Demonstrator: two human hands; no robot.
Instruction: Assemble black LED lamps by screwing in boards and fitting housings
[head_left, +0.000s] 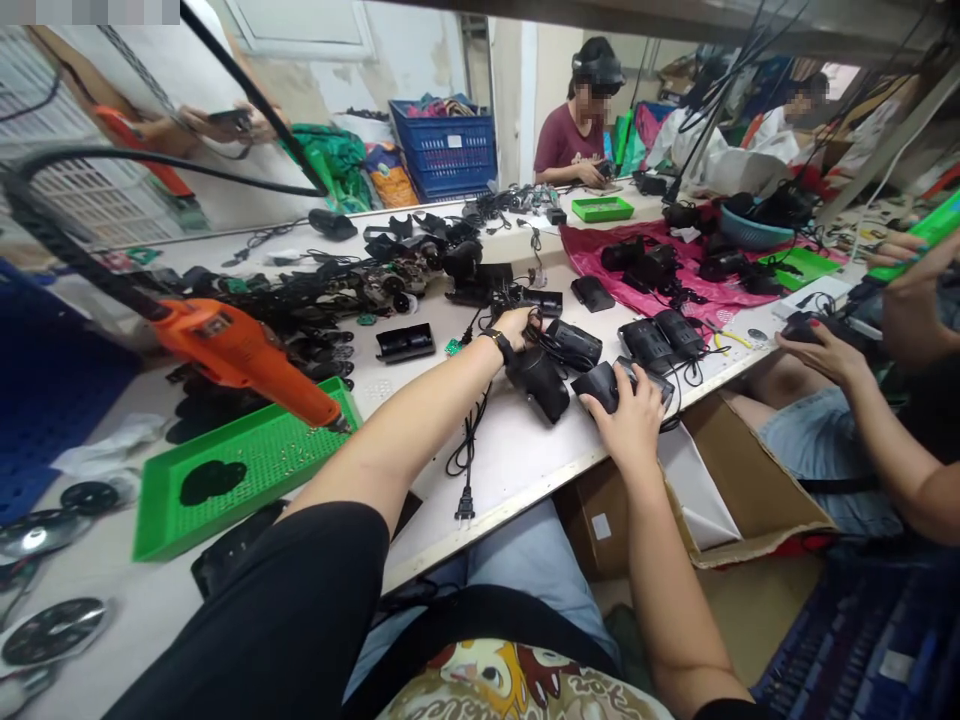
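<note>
Outstretched, the right hand (619,405) curls firmly over a black plastic casing (598,385).

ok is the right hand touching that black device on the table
Touching: the head view shows the right hand with its fingers wrapped over the black plastic device, gripping it.

Right hand (624,410) gripped a black plastic housing (604,387) on the white workbench (510,470). Left hand (516,325) touched a black cable (541,345) nearby. Orange heat gun (240,350) hung over a green tray (154,510).
</note>
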